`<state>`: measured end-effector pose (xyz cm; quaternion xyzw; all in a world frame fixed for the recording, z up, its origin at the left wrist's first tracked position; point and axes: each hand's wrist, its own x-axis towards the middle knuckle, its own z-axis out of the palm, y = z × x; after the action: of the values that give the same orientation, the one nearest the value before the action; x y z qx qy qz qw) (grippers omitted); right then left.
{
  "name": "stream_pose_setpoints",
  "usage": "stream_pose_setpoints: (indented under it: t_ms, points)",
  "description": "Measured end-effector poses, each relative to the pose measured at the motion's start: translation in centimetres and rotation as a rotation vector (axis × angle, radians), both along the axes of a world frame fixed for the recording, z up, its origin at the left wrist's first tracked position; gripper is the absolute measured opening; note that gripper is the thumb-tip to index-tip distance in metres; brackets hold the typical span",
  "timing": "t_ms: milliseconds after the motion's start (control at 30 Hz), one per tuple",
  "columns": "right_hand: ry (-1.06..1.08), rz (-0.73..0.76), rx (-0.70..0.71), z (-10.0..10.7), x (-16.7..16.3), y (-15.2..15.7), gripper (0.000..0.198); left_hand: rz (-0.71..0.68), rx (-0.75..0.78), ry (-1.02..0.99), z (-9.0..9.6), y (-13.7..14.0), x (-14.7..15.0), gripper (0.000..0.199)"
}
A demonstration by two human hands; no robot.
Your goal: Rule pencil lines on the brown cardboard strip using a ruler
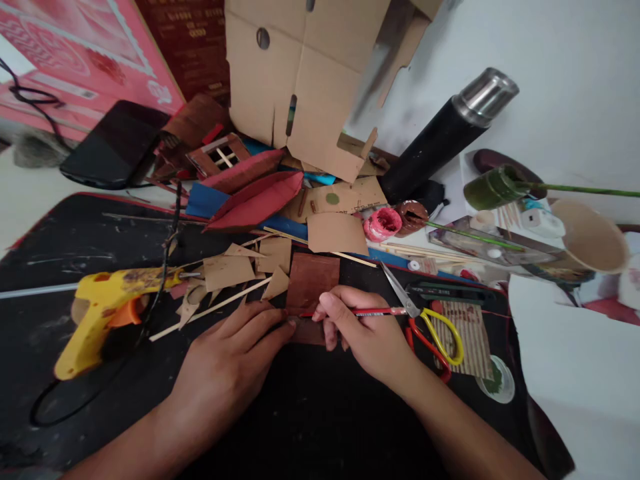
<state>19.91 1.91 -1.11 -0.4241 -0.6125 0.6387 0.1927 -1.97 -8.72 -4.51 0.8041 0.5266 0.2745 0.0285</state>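
A brown-painted cardboard piece (314,280) lies on the black mat in front of me. My left hand (235,353) is at its left side, with its fingers together and fingertips pressed on the card's lower part. In my right hand (357,327) a slim red pencil (373,312) is pinched between thumb and fingers, its point aimed left over the card near my left fingertips. The fingers partly hide the card's lower edge. Scissors (425,320) with yellow and red handles lie just right of my right hand.
A yellow glue gun (105,313) lies left among cardboard scraps (230,272) and a wooden stick (215,308). Pink paint (383,223) and brown paint (413,217) jars stand behind, near a black thermos (435,147). Corrugated card (463,337) and a small cup (500,380) are right.
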Motion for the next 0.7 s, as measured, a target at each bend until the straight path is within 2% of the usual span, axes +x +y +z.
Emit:
stream_pose_setpoints:
  t_ms: [433,700]
  points:
    - [0.019,-0.024,-0.028,-0.41,-0.04,-0.1,0.042,0.009,0.003,0.021,-0.07,0.08,-0.01,0.027]
    - [-0.074,0.01,0.117,-0.14,-0.08,-0.26,0.043,-0.008,0.005,0.006,-0.07,0.16,0.05,0.025]
